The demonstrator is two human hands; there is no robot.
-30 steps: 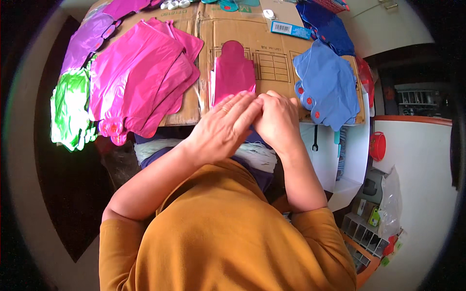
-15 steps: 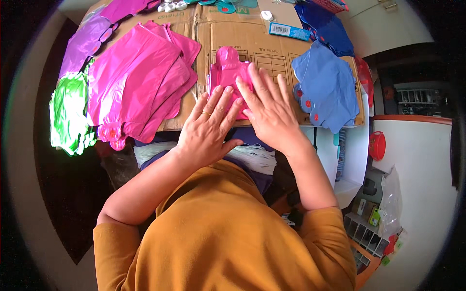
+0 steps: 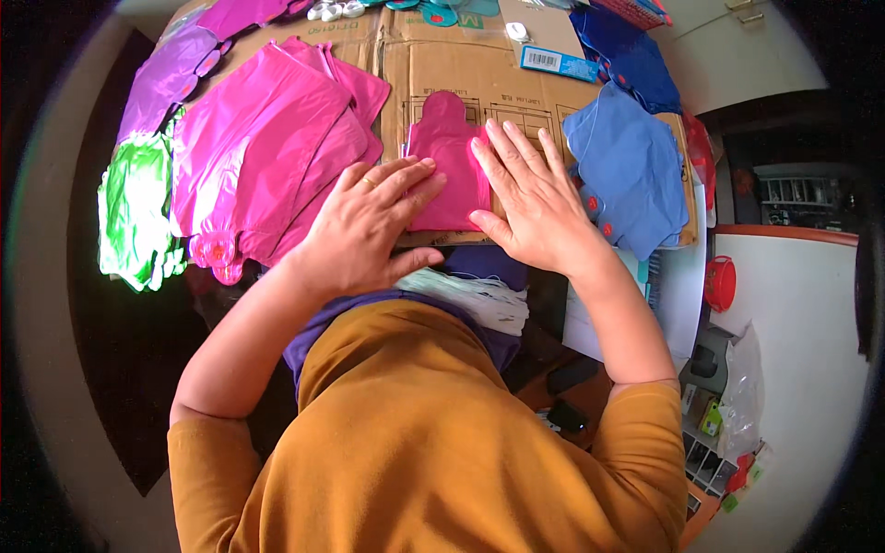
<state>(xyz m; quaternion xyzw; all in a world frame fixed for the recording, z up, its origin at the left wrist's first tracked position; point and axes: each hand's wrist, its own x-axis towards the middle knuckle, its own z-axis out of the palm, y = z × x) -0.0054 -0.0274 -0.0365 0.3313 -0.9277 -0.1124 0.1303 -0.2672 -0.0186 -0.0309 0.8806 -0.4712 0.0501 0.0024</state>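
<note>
A flat pink piece of thin, shiny sheet material (image 3: 444, 175) with a rounded tab at its far end lies on the cardboard (image 3: 406, 55) in front of me. My left hand (image 3: 369, 217) rests on its left edge, palm down, fingers stretched and thumb apart; a ring is on one finger. Against its right edge lies my right hand (image 3: 535, 198), flat with fingers spread. Neither hand grips anything. To the left, a larger stack of pink sheets (image 3: 267, 129) with round tabs at the near end sits close to my left hand.
Blue sheets (image 3: 627, 166) with red-dotted tabs lie right of my right hand. Green sheets (image 3: 138, 217) and purple ones (image 3: 166, 88) are at the left edge. Farther back are dark blue pieces (image 3: 636, 60), a blue-and-white package (image 3: 559, 63) and white round pieces (image 3: 336, 11). White strands (image 3: 470, 300) hang below the cardboard edge.
My hands have moved apart, off the middle of the pink piece toward its two sides. It now looks flatter and smoother, and more of it shows.
</note>
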